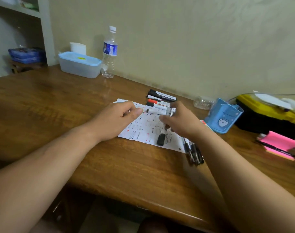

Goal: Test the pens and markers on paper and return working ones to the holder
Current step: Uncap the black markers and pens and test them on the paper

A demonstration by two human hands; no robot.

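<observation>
Wooden desk [109,165] against a beige wall, shelf unit off to the far left. At the back: a lidded plastic box [79,64] w/ a water bottle [109,52] just beside it. The scribbled test paper [148,126] lies flat mid-desk, covered in black & red marks.

Your left hand [116,120] rests on the paper's left part, fingers loosely curled, holding nothing, pinning the sheet. Your right hand [180,121] grasps a white-bodied marker [166,115], tip pointing down at the paper; the picture is blurred there, so can't tell if the tip touches. A loose black cap [161,139] lies on the paper near its front edge, just in front of that hand.

A row of markers [160,100], black- and red-capped, lies side by side at the paper's far edge. A bunch of dark pens [193,153] lies on the desk under your right wrist. The blue holder [224,115] w/ a cat drawing stands to the right, apart from the paper. Farther right: a yellow-black case [267,115] and pink sticky notes [279,143] w/ a pen across them.
</observation>
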